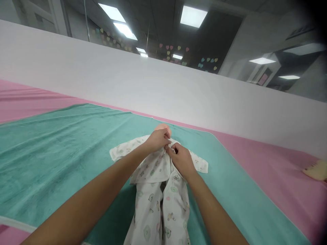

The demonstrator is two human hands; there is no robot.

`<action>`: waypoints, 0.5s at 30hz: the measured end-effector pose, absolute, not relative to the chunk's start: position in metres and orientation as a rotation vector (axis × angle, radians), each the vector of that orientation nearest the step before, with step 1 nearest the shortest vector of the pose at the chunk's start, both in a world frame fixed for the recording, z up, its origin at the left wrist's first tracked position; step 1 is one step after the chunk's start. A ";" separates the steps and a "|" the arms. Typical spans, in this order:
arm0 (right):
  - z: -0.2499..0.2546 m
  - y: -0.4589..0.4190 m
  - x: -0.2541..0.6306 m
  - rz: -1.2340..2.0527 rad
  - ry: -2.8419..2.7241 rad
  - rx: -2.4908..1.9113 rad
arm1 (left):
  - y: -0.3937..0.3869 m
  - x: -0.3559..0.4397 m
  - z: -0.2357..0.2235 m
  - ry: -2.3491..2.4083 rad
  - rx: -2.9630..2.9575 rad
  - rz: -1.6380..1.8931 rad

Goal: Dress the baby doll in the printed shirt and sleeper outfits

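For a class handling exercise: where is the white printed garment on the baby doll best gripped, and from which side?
Probably by the loose front edges at the chest, coming from the foot end. The white printed garment opens down the middle there, leaving edges free above the baby doll, where the left hand and right hand pinch now.

Baby-care training room: doll [162, 128] on teal towel [51, 153], pink table [255, 160], paper wall hearts [173, 51]
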State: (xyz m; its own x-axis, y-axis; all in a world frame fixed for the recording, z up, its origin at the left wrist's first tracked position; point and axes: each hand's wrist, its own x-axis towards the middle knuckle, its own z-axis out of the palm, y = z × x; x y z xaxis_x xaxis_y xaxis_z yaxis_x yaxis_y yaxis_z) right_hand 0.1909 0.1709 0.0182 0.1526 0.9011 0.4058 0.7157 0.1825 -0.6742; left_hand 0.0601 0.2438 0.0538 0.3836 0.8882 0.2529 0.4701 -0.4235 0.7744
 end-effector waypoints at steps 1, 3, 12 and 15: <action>0.021 0.170 0.194 0.296 -1.672 -1.603 | 0.244 0.062 0.052 1.200 2.088 0.881; 0.026 0.167 0.200 0.406 -1.776 -1.621 | 0.240 0.064 0.049 1.254 2.170 0.865; 0.033 0.159 0.219 0.772 -1.844 -1.464 | 0.188 0.038 0.029 1.142 2.503 0.911; 0.034 0.158 0.221 1.008 -1.721 -1.427 | 0.185 0.033 0.028 1.094 2.495 0.872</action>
